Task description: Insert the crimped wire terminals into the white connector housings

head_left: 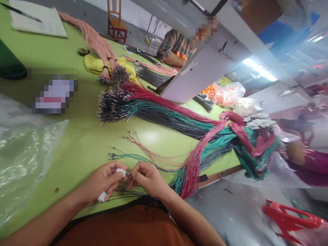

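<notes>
Near the table's front edge, my left hand pinches a small white plastic connector between thumb and fingers. A second white piece shows below, under the curled fingers of the same hand. My right hand is closed on a thin wire, its metal tip at the connector; whether the tip sits inside I cannot tell. Several loose green wires and red wires with crimped ends lie just beyond my hands. Dark wires run beneath them.
A long bundle of red, green and black wires crosses the table, draping over its right edge. Pink wire bundles rest on a yellow cloth. Left are a plastic bag and a blurred phone-like object. Co-workers' arms show beyond.
</notes>
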The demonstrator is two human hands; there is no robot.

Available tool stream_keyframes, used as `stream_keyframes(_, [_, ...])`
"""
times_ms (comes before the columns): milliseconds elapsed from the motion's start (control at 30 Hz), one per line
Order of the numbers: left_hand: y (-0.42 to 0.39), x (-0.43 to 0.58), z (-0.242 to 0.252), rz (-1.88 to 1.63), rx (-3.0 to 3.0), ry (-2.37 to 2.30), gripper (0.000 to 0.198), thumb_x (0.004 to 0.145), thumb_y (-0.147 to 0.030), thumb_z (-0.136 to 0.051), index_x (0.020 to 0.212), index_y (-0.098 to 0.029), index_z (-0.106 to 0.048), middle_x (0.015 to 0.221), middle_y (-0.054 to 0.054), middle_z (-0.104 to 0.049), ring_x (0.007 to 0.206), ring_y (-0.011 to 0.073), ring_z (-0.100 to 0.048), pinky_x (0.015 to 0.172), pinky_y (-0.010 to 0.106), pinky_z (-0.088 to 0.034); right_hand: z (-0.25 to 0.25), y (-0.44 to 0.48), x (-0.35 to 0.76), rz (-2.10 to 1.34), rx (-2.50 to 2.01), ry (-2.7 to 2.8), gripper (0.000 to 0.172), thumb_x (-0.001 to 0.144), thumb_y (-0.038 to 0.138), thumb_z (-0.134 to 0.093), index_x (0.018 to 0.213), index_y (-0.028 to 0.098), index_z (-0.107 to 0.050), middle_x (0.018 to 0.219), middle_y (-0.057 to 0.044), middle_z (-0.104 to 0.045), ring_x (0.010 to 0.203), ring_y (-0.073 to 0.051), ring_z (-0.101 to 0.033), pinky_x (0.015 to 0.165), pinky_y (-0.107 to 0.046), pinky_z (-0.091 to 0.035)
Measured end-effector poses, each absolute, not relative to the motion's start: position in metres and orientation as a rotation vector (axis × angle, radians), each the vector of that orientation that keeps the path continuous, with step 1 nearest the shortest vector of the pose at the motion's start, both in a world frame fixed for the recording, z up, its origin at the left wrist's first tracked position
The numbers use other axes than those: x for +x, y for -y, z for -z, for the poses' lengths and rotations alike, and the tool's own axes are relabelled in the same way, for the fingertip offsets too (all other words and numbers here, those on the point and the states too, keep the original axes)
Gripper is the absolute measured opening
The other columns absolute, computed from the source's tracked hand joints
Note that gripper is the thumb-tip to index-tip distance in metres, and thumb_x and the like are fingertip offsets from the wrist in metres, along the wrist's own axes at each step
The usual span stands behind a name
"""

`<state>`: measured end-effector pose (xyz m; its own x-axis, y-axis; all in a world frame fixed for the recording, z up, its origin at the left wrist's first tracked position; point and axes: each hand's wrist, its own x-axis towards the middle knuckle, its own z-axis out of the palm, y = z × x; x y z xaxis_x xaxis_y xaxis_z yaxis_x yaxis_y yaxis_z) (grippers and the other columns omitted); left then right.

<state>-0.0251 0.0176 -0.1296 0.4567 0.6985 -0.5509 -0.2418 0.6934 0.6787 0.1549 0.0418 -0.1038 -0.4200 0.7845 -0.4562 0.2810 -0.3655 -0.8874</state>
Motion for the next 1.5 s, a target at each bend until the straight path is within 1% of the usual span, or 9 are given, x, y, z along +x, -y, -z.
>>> stream_keyframes(200, [-0.019,-0.027,0.131,-0.609,0.554,-0.897,0.032,0.076,-0.044,-0.063,0.093,-0.019,-0.053,0.047,-0.011,-0.045,0.031,0.0033,-0.031,0.03,0.014,-0.032,0.101,-0.04,0.15,-1.618,-1.503,1.727,0.012,0.079,0.014,-0.049,0.068,0.017,-0.051,0.054,0.003,-0.061,0.049,-0.008,-0.057,0.051,-0.017,-0.041])
stream_keyframes(333, [-0.021,-0.028,0.131,-0.597,0.522,-0.883,0.03,0.077,-0.043,-0.063,0.092,-0.018,-0.054,0.067,-0.004,-0.06,0.031,0.0009,-0.033,0.029,0.014,-0.032,0.099,-0.04,0.153,-1.327,-1.411,2.012,0.013,0.081,0.015,-0.048,0.072,0.017,-0.056,0.063,0.001,-0.062,0.057,-0.009,-0.055,0.057,-0.018,-0.041])
stream_keyframes(433, [-0.021,-0.028,0.131,-0.569,0.52,-0.864,0.029,0.078,-0.043,-0.062,0.089,-0.017,-0.055,0.07,-0.003,-0.061,0.031,0.0005,-0.034,0.028,0.014,-0.032,0.101,-0.039,0.156,-1.179,-1.326,2.165,0.011,0.082,0.015,-0.048,0.076,0.017,-0.057,0.069,0.0,-0.061,0.061,-0.009,-0.053,0.06,-0.019,-0.04])
stream_keyframes(567, [-0.02,-0.027,0.131,-0.597,0.568,-0.863,0.028,0.078,-0.042,-0.061,0.087,-0.016,-0.055,0.061,-0.005,-0.057,0.03,0.0009,-0.034,0.029,0.014,-0.033,0.106,-0.038,0.154,-1.153,-1.287,2.187,0.012,0.083,0.016,-0.048,0.076,0.016,-0.057,0.066,0.0,-0.06,0.058,-0.009,-0.052,0.057,-0.019,-0.038])
stream_keyframes(900, [-0.019,-0.021,0.127,-0.663,0.518,-0.955,0.035,0.073,-0.044,-0.066,0.091,-0.017,-0.053,0.068,-0.004,-0.057,0.034,0.0015,-0.033,0.029,0.015,-0.034,0.1,-0.041,0.156,-1.173,-1.362,2.093,0.017,0.085,0.016,-0.048,0.073,0.016,-0.059,0.067,0.0,-0.062,0.062,-0.01,-0.056,0.061,-0.019,-0.042])
stream_keyframes(1067, [-0.019,-0.022,0.128,-0.679,0.446,-0.949,0.034,0.075,-0.041,-0.065,0.096,-0.018,-0.052,0.076,-0.002,-0.058,0.036,0.0012,-0.032,0.028,0.015,-0.034,0.104,-0.074,0.182,-0.521,-1.592,2.261,0.014,0.087,0.016,-0.049,0.078,0.016,-0.061,0.08,-0.006,-0.061,0.074,-0.016,-0.056,0.07,-0.026,-0.041])
stream_keyframes(1200, [-0.021,-0.023,0.127,-0.68,0.405,-0.944,0.031,0.075,-0.039,-0.065,0.095,-0.019,-0.053,0.077,-0.003,-0.056,0.037,0.0013,-0.033,0.028,0.014,-0.034,0.118,-0.091,0.199,-0.096,-1.75,2.495,0.013,0.082,0.011,-0.053,0.072,0.016,-0.059,0.08,-0.007,-0.06,0.077,-0.019,-0.052,0.071,-0.03,-0.037])
stream_keyframes(1367, [-0.022,-0.023,0.126,-0.672,0.41,-0.937,0.03,0.076,-0.039,-0.065,0.096,-0.018,-0.053,0.077,-0.002,-0.057,0.037,0.0011,-0.033,0.029,0.014,-0.034,0.113,-0.088,0.208,-0.179,-1.607,2.231,0.012,0.079,0.008,-0.049,0.072,0.017,-0.055,0.074,-0.003,-0.058,0.074,-0.016,-0.053,0.071,-0.029,-0.038])
stream_keyframes(1500, [-0.022,-0.023,0.127,-0.657,0.468,-0.943,0.032,0.076,-0.04,-0.064,0.097,-0.018,-0.054,0.077,-0.002,-0.059,0.036,0.0011,-0.033,0.028,0.014,-0.033,0.094,-0.069,0.192,-0.587,-1.381,2.08,0.013,0.081,0.01,-0.048,0.076,0.018,-0.056,0.069,0.0,-0.056,0.063,-0.012,-0.051,0.061,-0.024,-0.041])
